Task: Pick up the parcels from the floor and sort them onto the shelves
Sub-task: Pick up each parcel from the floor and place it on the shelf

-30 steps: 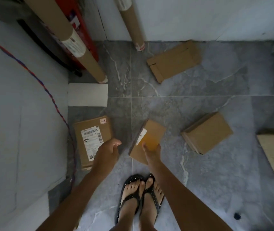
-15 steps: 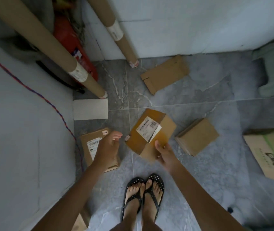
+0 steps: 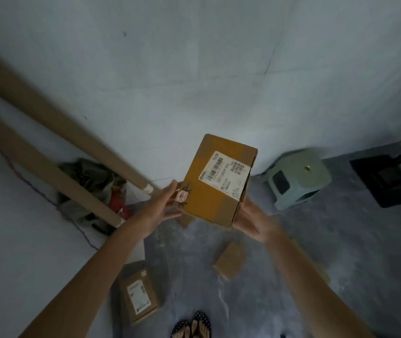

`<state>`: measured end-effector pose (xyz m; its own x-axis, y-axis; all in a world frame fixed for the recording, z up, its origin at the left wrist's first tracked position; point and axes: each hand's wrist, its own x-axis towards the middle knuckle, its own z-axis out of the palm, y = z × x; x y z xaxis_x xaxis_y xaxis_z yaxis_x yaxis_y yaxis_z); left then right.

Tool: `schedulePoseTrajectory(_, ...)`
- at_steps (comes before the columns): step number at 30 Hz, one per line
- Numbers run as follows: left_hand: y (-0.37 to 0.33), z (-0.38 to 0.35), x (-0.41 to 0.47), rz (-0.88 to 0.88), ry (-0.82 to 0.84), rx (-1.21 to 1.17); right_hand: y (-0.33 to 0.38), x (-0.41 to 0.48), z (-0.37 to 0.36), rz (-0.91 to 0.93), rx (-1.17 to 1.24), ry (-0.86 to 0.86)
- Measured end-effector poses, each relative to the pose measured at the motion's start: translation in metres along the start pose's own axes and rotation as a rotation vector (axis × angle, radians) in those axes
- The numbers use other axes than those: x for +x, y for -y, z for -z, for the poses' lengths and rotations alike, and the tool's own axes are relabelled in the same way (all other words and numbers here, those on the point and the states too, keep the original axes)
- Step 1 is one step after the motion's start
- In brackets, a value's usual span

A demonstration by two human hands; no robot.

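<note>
I hold a brown cardboard parcel with a white barcode label raised in front of the white wall. My left hand touches its left side with straight fingers, next to a small red sticker. From below, my right hand grips the parcel's lower right corner, its fingers hidden under the box. Two more parcels lie on the grey floor: a flat one with a label at lower left and a small plain one under my right forearm.
Two long cardboard tubes lean in the left corner over a dark bag and a red extinguisher. A green plastic stool stands by the wall on the right, with a black stand base beyond it. My feet are at the bottom edge.
The parcel has come up off the floor to chest height, label turned toward me. My left hand moved onto its side, and my view has tilted up toward the wall.
</note>
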<state>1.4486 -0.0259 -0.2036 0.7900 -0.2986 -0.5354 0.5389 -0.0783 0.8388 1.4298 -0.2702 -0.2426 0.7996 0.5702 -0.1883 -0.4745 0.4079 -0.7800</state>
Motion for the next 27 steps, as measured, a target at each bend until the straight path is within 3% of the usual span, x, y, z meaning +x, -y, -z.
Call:
schedulePoseTrajectory(8, -0.194, -0.067, -0.117, -0.376, 0.202, 0.180, 0.189, -0.085, -0.109, 0.230, -0.054, 0.083)
schedulePoseTrajectory(11, -0.235, -0.084, -0.156, -0.484, 0.254, 0.214, 0.223, -0.124, -0.149, 0.305, -0.111, -0.133)
schedulePoseTrajectory(18, -0.280, -0.115, -0.212, -0.589, 0.461, 0.290, 0.253, -0.194, -0.204, 0.466, -0.115, -0.211)
schedulePoseTrajectory(21, -0.289, -0.129, -0.225, -0.599, 0.526, 0.296, 0.251, -0.218, -0.223, 0.408, -0.087, -0.366)
schedulePoseTrajectory(24, -0.292, -0.151, -0.236, -0.553, 0.506, 0.242, 0.255, -0.241, -0.235, 0.450, -0.131, -0.606)
schedulePoseTrajectory(27, -0.290, -0.181, -0.247, -0.532, 0.406, 0.099, 0.262, -0.262, -0.254, 0.568, -0.188, -0.741)
